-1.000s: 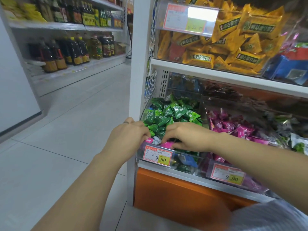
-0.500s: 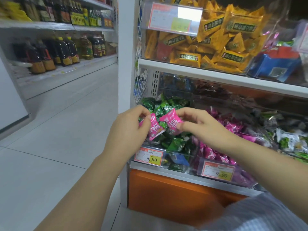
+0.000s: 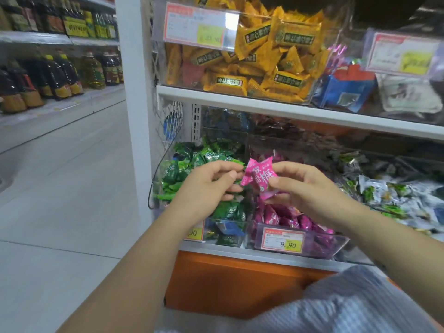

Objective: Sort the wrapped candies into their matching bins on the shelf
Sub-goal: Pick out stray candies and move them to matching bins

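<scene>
A pink wrapped candy point(image 3: 260, 175) is pinched between the thumb and fingers of the right hand point(image 3: 310, 188). It's held up in the air, roughly over the divide between the green-candy bin point(image 3: 224, 233) and the pink-candy bin point(image 3: 320, 245) on the lower shelf. Might be two wrappers stacked there, can't really be told. The left hand point(image 3: 206, 188), fingers curled, is right at the wrapper's left corner; whether anything's actually gripped on that side can't be made out. A 9.90 price tag point(image 3: 282, 241) is clipped to the pink-candy bin's front. Yellow candies point(image 3: 264, 56) are piled one shelf up.
</scene>
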